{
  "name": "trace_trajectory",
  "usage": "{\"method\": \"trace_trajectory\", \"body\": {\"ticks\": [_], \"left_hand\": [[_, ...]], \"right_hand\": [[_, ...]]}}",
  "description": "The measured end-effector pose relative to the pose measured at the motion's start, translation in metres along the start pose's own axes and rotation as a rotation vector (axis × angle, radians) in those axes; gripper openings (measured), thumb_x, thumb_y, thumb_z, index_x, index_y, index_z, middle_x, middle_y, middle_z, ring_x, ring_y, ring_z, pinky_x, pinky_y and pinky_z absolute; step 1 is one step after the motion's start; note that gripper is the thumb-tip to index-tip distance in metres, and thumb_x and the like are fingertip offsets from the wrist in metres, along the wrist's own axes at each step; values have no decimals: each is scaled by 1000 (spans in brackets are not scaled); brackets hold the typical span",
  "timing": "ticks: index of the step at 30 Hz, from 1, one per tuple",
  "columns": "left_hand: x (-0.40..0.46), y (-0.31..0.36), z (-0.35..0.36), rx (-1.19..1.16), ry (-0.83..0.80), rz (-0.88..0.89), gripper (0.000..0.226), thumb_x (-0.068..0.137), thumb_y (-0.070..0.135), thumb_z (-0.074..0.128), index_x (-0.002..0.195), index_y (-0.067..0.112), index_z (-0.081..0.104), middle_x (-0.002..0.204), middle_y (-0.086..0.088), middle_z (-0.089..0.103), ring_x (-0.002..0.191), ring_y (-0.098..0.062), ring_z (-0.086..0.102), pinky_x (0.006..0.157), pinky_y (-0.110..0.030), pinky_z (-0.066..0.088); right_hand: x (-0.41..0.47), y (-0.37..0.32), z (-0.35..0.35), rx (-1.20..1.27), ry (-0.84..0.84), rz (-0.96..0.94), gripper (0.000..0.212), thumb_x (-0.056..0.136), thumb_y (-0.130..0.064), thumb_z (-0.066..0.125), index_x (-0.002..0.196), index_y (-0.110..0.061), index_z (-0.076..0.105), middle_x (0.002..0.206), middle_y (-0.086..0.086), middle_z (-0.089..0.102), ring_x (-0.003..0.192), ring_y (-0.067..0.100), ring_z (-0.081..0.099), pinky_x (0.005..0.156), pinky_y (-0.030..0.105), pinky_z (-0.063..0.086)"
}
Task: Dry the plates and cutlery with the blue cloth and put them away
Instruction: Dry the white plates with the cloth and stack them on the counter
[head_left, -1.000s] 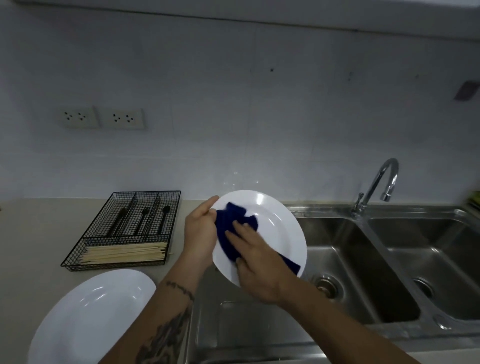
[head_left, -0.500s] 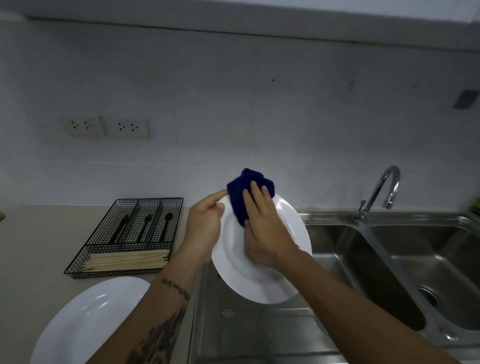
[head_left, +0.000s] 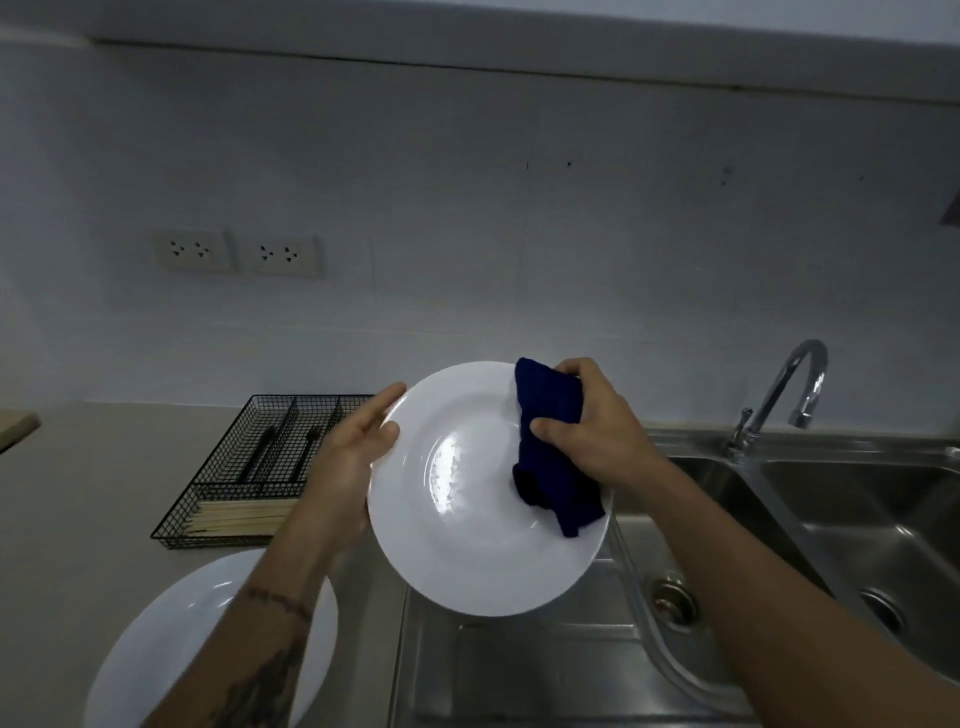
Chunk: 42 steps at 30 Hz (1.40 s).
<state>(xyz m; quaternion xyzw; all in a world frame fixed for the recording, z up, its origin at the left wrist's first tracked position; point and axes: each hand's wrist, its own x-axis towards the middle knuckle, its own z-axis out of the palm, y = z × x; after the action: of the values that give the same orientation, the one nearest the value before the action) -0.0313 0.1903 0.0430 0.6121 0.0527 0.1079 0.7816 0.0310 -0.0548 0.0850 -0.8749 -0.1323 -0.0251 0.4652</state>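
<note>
**Two hands, one plate: drying over the sink**

Two plates are in view. At lower left, a white plate (head_left: 171, 639) lies flat on the beige counter (head_left: 78, 519), partly hidden by the left forearm. Behind it stands a black wire cutlery tray (head_left: 270, 467) holding dark cutlery (head_left: 265, 452) in its rear compartments and pale chopsticks (head_left: 244, 517) across the front one.

Moving right, the left hand (head_left: 353, 452) grips the left rim of the held plate (head_left: 467, 545), thumb on the upper face and the other fingers apparently behind, out of sight. This plate is tilted, its face turned toward the camera, and hangs above the draining area of the steel sink (head_left: 571, 675). Its surface is glossy white with a bright highlight near the centre; no droplets can be made out.

On the plate's right side, the right hand (head_left: 597, 431) clutches the bunched blue cloth (head_left: 550, 452), fingers curled over the top and thumb pressing it against the face. The cloth runs from the upper rim down toward the lower right rim. The undried face therefore lies to the left of the wiping hand, toward the holding hand, so the coming stroke would probably sweep leftward or round the well.

At far right, a chrome tap (head_left: 779, 389) stands between the two basins.
</note>
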Motion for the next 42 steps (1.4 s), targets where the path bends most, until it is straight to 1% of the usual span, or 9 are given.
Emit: {"method": "trace_trajectory", "body": {"ticks": [5,9,13,21,24,28,30,37,42], "left_hand": [[15,35,17,365,-193,79,35,100,6,51,116,31,70,104,1,76,94,-20,73,79,-32,58],[17,39,28,357,-215,130,34,100,3,50,113,26,71,100,2,77,90,-17,73,73,-26,58],[16,32,34,261,-132,195,37,98,-1,52,109,28,73,102,6,77,93,-12,72,75,-22,58],[8,-1,8,102,96,134,39,98,1,53,113,32,72,115,6,73,103,-12,70,82,-25,57],[11,1,9,164,38,126,37,99,2,53,111,29,74,116,7,73,106,-14,70,90,-32,55],[13,19,34,324,-145,210,34,98,-1,53,112,22,73,107,14,72,96,4,68,77,-10,51],[14,21,43,296,-178,208,34,97,-2,53,110,22,74,106,9,73,93,2,69,73,-11,52],[16,4,11,94,88,201,34,96,0,56,105,27,75,104,8,76,92,-9,71,75,-21,57],[17,-3,-6,-108,288,160,35,98,-1,52,111,26,71,105,11,75,99,-12,69,79,-25,56]], "right_hand": [[-1,-28,-6,-153,-85,-150,50,83,-20,75,122,-30,45,112,-6,60,94,14,63,75,32,59],[4,-45,-12,-220,-97,-133,52,81,-25,76,123,-32,46,113,-6,60,95,17,63,80,37,59],[9,-47,-21,-76,-151,-50,53,78,-24,82,123,-31,54,113,-7,64,96,16,65,81,35,60],[-16,10,-19,308,-176,250,46,80,-15,81,120,-17,60,111,6,71,96,27,71,83,45,61],[-12,8,-24,171,-208,255,40,79,-15,82,114,-18,62,107,6,72,92,24,72,78,39,60],[7,-30,-32,-32,-288,158,35,78,-13,80,109,-20,65,102,3,72,91,24,70,83,41,58],[14,-46,-31,-47,-294,123,41,77,-10,79,114,-21,65,103,2,71,92,24,70,83,41,59],[-2,-11,-20,255,-165,180,46,79,-9,81,120,-19,62,109,3,73,96,24,71,85,42,60],[-17,15,-14,491,-206,267,42,79,-2,79,117,-12,65,109,10,75,98,33,72,89,51,59]]}}
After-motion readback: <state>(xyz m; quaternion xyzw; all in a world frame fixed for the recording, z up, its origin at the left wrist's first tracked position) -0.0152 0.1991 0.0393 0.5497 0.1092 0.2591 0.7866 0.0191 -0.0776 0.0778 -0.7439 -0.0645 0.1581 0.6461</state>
